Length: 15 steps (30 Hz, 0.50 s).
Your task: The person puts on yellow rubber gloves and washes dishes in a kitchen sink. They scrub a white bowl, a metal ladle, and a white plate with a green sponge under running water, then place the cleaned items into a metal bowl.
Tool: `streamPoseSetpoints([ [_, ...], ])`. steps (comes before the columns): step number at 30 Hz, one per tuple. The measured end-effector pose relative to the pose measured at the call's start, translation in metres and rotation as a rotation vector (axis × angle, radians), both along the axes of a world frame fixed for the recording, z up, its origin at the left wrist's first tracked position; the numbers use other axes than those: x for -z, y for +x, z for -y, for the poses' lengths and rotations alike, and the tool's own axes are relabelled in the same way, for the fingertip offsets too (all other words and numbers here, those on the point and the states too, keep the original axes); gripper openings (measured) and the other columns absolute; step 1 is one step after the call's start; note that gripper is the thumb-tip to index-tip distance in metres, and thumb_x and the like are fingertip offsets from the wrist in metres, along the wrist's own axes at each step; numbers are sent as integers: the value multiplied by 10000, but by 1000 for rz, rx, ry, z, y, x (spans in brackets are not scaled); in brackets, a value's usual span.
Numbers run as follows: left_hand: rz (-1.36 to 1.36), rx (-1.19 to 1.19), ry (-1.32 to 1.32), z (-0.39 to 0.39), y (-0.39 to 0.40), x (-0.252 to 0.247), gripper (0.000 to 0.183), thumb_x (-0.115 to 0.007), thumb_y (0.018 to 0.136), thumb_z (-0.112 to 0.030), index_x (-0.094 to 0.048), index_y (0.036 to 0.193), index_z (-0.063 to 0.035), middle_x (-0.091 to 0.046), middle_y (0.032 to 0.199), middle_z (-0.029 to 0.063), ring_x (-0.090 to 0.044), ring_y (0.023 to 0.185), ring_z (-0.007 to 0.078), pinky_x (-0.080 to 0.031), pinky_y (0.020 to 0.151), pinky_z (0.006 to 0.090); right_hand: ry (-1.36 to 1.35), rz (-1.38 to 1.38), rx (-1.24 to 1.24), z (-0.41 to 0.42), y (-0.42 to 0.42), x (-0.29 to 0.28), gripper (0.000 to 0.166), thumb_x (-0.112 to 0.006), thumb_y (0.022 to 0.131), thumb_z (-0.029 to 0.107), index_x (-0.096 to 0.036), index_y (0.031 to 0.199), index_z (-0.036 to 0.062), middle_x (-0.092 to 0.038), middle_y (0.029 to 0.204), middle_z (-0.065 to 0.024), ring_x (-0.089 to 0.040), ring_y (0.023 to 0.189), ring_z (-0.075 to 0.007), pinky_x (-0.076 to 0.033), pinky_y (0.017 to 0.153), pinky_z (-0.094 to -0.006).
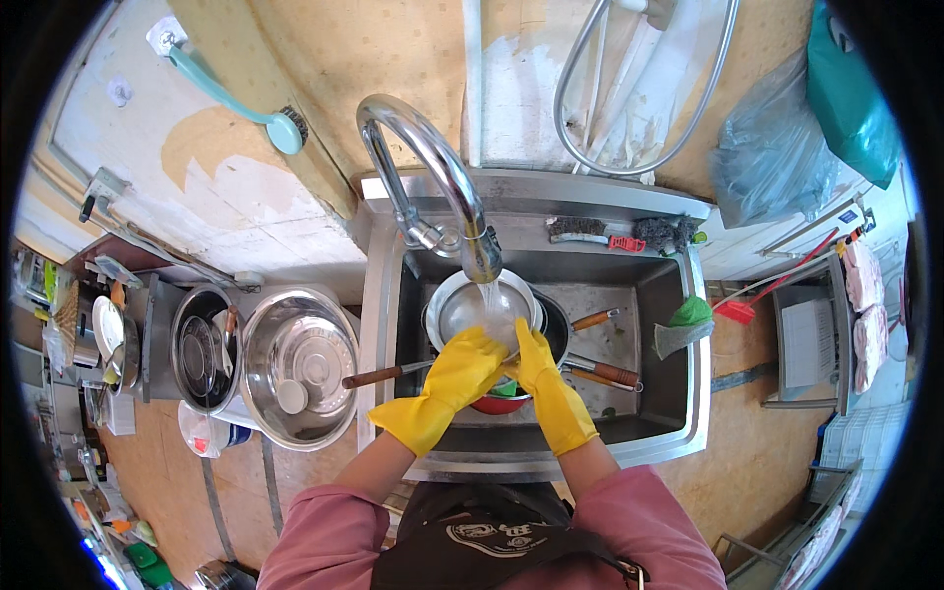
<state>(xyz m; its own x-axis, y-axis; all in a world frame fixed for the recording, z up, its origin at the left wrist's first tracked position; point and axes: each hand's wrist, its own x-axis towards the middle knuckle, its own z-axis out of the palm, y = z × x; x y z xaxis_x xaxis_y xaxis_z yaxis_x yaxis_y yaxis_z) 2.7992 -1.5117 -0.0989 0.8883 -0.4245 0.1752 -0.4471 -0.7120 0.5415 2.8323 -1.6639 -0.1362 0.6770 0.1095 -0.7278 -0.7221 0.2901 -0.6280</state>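
Both my hands wear yellow rubber gloves and are close together under the tap in a steel sink (pixel 649 369). Water runs from the curved chrome faucet (pixel 483 258) into a round white-rimmed bowl (pixel 442 295). My left hand (pixel 464 361) reaches over the bowl's near left edge, fingers in the wet. Over its near right side, my right hand (pixel 537 361) has a finger pointing up beside the stream. The gloves and splashing hide whether they grip the bowl or something small between them. Below my hands, a red vessel (pixel 501 404) shows in part, with a green scrap above it.
Wooden-handled utensils (pixel 605 372) lean in the sink; another wooden handle (pixel 372 377) crosses its left rim. Steel wool and a brush (pixel 582 230) lie on the back ledge. A green-grey scouring cloth (pixel 686 324) hangs over the right rim. Large steel basins (pixel 254 346) stand left.
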Motion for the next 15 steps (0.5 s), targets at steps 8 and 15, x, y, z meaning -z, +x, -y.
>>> streamPoseSetpoints([
  [8,-734,-263,-811,-4,26,9,258,-569,880,-165,-604,1041,33,-649,907,77,-578,773,135,-457,703,280,-1105,1394,-589,-21,55,-67,375,-567,813,354,-645,991,33,-609,1015,-234,-569,974,-376,-435,866,-407],
  [15,-875,-411,-1305,-31,40,9,262,-587,902,-196,-592,1069,6,-631,950,63,-609,868,142,-501,758,271,-244,611,-652,7,92,-50,416,-565,891,408,-633,938,0,-654,869,-107,-615,752,-163,-481,662,-297],
])
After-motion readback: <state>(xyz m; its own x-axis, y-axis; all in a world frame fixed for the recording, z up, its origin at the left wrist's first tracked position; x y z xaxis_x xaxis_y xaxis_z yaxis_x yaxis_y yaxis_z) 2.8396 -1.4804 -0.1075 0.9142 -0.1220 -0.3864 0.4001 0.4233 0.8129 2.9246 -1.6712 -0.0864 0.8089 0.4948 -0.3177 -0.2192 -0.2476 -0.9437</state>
